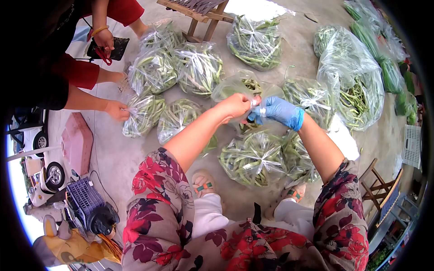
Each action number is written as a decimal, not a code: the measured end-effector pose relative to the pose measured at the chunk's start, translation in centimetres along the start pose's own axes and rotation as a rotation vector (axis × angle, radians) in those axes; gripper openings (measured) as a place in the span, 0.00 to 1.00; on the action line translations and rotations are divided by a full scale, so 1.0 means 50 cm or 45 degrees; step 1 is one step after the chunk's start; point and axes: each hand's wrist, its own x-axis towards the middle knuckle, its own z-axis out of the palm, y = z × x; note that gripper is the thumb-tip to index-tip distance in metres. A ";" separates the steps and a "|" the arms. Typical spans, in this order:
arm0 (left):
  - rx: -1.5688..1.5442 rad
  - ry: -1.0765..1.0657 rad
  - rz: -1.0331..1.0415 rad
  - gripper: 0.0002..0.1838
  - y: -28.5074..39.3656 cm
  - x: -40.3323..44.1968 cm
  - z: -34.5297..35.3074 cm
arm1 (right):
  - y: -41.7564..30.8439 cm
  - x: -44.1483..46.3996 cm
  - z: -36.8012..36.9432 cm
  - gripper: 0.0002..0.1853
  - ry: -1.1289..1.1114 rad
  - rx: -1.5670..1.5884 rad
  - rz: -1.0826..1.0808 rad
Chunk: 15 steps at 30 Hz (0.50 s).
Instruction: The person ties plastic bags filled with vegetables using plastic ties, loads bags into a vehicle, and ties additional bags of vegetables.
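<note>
My bare left hand (236,106) is closed on the rim of a clear plastic bag of green beans (249,84). Opposite it, my right hand (281,112), in a blue glove, also pinches the plastic, so the two hands almost meet over the bag. Part of the bag and its beans is hidden beneath my fingers. Just below my hands sits a tied bag of beans (253,158). To the left of my left forearm lies another tied bag (181,118).
Several more tied bean bags (255,43) stand on the concrete floor. At right is a large bag of loose beans (352,97). A person at left touches one bag with one hand (118,109); the other hand (105,40) holds something red. A wooden stool (199,16) stands ahead.
</note>
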 end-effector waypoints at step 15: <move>-0.627 0.209 0.416 0.09 -0.076 0.055 0.033 | 0.073 0.001 0.015 0.10 0.714 0.668 -0.190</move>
